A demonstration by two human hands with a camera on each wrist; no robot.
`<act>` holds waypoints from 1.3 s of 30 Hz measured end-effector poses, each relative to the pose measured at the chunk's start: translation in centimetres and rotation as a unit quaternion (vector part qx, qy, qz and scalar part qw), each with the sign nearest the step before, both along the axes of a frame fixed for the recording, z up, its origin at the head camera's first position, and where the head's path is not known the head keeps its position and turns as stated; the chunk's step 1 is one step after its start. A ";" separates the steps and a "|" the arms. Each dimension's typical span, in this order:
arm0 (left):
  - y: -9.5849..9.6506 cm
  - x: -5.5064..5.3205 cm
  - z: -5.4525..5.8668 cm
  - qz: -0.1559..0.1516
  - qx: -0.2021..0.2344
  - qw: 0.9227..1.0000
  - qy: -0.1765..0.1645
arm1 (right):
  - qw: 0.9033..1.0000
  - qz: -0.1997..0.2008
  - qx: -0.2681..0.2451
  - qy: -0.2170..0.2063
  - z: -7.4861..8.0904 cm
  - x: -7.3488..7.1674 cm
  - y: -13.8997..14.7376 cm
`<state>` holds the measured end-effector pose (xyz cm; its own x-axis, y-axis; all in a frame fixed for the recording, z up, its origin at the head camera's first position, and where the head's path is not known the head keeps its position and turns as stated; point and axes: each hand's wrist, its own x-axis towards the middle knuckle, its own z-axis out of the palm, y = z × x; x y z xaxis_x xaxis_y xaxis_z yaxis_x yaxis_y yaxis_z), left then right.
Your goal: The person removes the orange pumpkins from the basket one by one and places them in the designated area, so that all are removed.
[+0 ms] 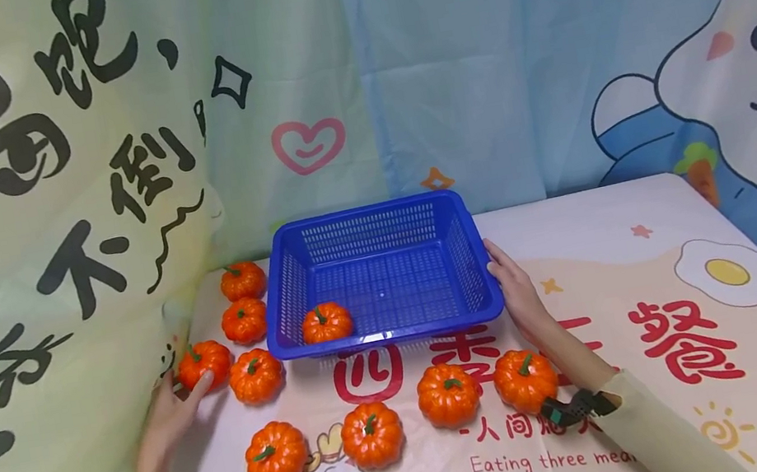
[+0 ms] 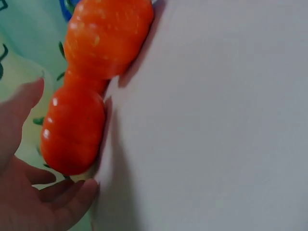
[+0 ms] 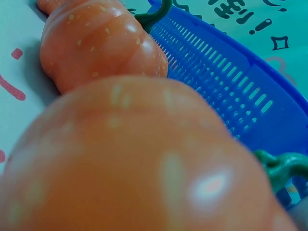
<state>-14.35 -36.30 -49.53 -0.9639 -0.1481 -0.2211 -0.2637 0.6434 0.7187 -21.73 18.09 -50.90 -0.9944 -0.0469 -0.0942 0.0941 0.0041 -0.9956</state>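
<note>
At the far left of the head view, my left hand (image 1: 177, 407) reaches round a small orange pumpkin (image 1: 205, 365), thumb on the near side. In the left wrist view the thumb (image 2: 30, 98) is spread away from that pumpkin (image 2: 74, 132), and the other fingers lie close under it. A blue plastic basket (image 1: 388, 336) with slotted walls stands at the back, one pumpkin (image 1: 326, 324) in its near left corner. My right hand (image 1: 519, 292) holds the basket's right side at the rim; the right wrist view hides this hand behind a close pumpkin (image 3: 139, 159).
Three pumpkins stand in a column left of the basket, the nearest pumpkin (image 1: 256, 376) beside the one at my left hand. Several more, such as this pumpkin (image 1: 373, 435), form a front row. My right forearm passes close by the rightmost pumpkin (image 1: 526, 381). Curtains (image 1: 444, 91) hang behind the table.
</note>
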 end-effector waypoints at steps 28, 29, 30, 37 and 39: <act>9.5 1.3 7.1 -0.008 -0.098 0.966 0.239 | 1.000 0.004 -0.005 0.003 -0.2 -0.1 -0.3; 10.0 1.0 7.3 -0.024 -0.093 0.965 0.242 | 1.000 0.004 -0.008 0.003 -0.3 -0.2 -0.3; 10.4 0.8 7.4 -0.039 -0.086 0.966 0.241 | 1.000 0.004 -0.010 0.002 -0.3 -0.2 -0.2; 12.5 -2.2 8.6 -0.146 -0.009 0.972 0.182 | 1.000 0.010 -0.011 -0.008 1.4 0.6 -0.4; 13.1 -3.4 8.9 -0.179 -0.006 0.973 0.149 | 1.000 0.010 -0.008 -0.009 1.9 0.8 -0.4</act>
<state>-17.71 -23.18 -40.65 -0.9754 0.2071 0.0752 0.1966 0.6640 0.7214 -20.97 17.73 -48.96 -0.9915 -0.0689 -0.1107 0.1116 -0.0102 -0.9937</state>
